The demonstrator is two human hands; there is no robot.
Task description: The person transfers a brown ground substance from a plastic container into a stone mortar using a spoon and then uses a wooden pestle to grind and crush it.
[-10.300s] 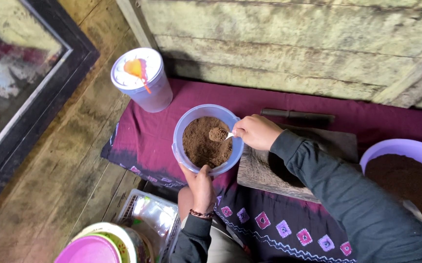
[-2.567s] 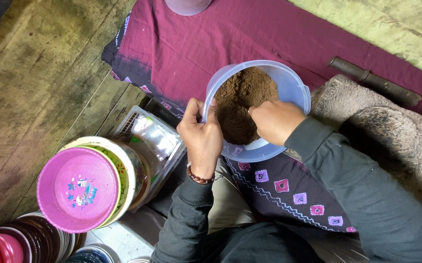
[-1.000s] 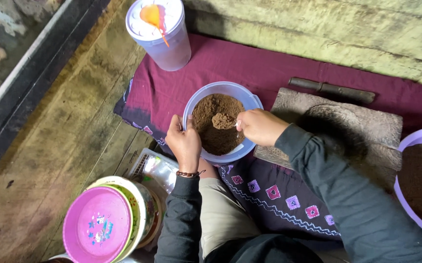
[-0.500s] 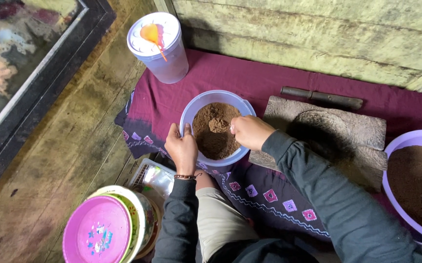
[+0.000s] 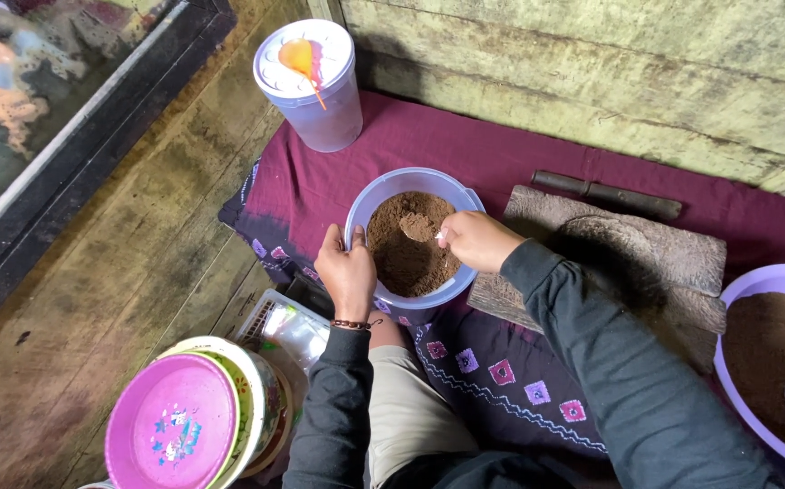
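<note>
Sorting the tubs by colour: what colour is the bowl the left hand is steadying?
Pale lavender-blue bowl, seen in the head view.

Hands at brown-powder bowl

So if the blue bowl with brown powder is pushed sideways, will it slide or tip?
The blue bowl would probably slide, not tip: it looks wide and low. The purple cloth under it may bunch up. It is about half full of brown powder, so likely fairly heavy. The left hand steadies its rim.
</note>
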